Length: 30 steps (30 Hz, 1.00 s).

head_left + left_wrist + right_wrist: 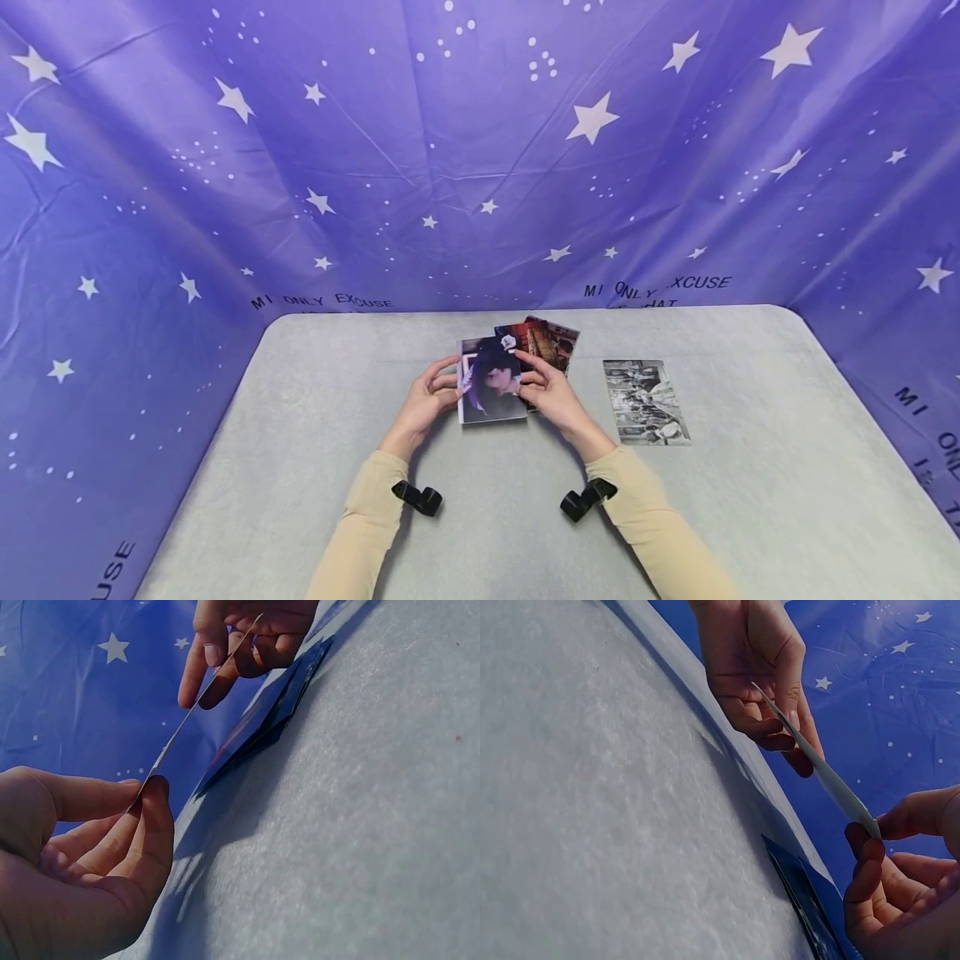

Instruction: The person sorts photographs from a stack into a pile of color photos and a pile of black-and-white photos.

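Both hands hold a purple-toned photo card (491, 390) printed with a dark-haired figure. On its left edge, the left hand (426, 400) pinches it between thumb and fingers. The right hand (555, 398) grips the opposite edge, near the upper corner. Both wrist views show the card almost edge-on, raised off the tabletop and slightly bowed. Just behind it lie overlapping photo cards (553, 340) in reddish-brown tones, partly hidden by the held card and the right hand. In the left wrist view these lower cards (266, 724) look dark blue in shadow.
A black-and-white photo card (647, 402) lies by itself to the right of the right forearm. The grey table (300, 400) has rounded far corners. A purple cloth (465, 150) with white stars hangs behind and at both sides. Each sleeved wrist wears a black camera mount (588, 498).
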Motion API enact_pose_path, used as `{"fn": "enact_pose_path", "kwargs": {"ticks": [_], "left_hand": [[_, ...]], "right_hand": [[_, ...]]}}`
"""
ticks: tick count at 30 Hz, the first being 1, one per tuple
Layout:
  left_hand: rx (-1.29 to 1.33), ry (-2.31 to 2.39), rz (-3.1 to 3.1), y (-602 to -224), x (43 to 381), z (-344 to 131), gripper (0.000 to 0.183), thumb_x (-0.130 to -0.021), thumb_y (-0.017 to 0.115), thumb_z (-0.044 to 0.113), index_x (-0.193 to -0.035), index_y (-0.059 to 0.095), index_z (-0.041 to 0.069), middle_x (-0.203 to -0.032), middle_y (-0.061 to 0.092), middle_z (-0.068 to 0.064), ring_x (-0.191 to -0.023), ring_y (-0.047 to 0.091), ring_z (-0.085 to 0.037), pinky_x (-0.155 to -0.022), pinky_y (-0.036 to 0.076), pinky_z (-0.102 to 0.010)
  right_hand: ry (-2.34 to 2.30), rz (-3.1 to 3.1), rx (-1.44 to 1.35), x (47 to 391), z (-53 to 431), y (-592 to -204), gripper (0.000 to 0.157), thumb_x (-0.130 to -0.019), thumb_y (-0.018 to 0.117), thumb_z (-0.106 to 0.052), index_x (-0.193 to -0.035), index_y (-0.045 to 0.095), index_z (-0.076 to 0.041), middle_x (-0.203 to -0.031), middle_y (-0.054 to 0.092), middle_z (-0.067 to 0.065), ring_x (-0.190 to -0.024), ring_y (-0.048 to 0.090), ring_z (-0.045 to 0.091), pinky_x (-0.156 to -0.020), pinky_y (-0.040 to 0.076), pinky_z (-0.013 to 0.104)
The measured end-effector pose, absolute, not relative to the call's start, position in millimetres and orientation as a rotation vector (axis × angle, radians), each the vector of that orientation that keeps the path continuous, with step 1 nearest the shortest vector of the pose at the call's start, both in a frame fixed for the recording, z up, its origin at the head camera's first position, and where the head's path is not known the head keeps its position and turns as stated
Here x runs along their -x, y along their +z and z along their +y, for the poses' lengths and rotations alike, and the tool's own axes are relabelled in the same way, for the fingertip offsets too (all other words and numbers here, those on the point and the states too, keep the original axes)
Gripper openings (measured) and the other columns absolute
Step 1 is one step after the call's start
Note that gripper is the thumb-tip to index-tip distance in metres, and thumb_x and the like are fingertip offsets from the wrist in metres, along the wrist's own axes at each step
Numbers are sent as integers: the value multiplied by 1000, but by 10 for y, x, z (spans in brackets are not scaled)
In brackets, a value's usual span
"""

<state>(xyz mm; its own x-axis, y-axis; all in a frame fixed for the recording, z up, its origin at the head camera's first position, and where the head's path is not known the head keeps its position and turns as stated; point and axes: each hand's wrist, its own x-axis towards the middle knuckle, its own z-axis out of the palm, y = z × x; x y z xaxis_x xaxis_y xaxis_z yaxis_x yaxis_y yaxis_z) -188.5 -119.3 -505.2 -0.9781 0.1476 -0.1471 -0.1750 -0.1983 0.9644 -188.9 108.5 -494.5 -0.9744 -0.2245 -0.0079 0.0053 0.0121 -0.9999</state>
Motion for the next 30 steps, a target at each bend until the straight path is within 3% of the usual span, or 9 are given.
{"fn": "enact_pose_path", "kwargs": {"ticks": [5,16,30], "left_hand": [[38,2288,1841,-5061,1875,-1255,63,-81,54,-20,-141,44,-1,-105,66,-15,-77,64,-10,-71,54,-26],[28,2284,1843,-5074,1834,-1428,63,-81,53,-20,-142,40,-5,-103,65,-14,-74,64,-8,-72,53,-25],[12,2234,1878,-5075,1801,-1677,65,-82,52,-20,-143,36,-7,-101,65,-10,-77,65,-8,-75,53,-25]], "right_hand": [[-2054,2144,249,1893,1021,-4966,61,-84,59,11,-142,41,5,-104,62,29,-73,56,8,-59,42,16],[-2026,2185,300,1888,848,-5005,61,-81,57,13,-140,42,7,-99,63,24,-75,55,8,-67,45,17],[-1999,2171,334,1835,629,-4936,61,-79,57,16,-139,41,11,-95,64,27,-66,50,3,-61,41,13]]}}
